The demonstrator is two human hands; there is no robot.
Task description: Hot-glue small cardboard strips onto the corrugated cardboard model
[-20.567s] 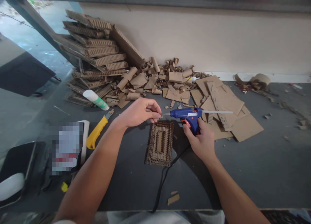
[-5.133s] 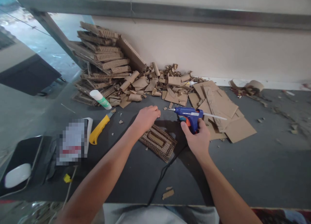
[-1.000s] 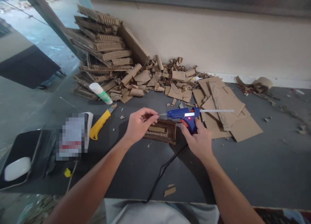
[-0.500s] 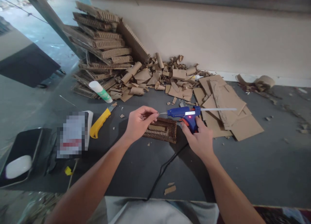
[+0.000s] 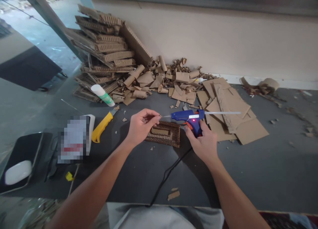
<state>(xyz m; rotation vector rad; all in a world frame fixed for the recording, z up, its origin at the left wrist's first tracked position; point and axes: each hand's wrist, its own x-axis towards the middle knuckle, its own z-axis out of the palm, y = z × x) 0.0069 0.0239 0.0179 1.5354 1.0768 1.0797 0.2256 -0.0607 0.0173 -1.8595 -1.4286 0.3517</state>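
Observation:
My right hand (image 5: 204, 141) grips the handle of a blue glue gun (image 5: 185, 115), whose red light is lit and whose nozzle points left. A clear glue stick (image 5: 223, 113) sticks out of its back. My left hand (image 5: 142, 126) is closed in a pinch at the nozzle tip; what its fingertips hold is too small to make out. Below the nozzle, a small rectangular piece of corrugated cardboard layers (image 5: 176, 136) lies on the dark table (image 5: 119, 186), partly covered by my left hand.
Left of my hands are a yellow cutter (image 5: 101, 127), a glue tube (image 5: 102, 95), a pixelated item and a phone (image 5: 25, 149) with a white case on it. Cardboard stacks (image 5: 111, 47), scraps and flat sheets (image 5: 250, 129) line the back. A black cord (image 5: 165, 176) crosses the front.

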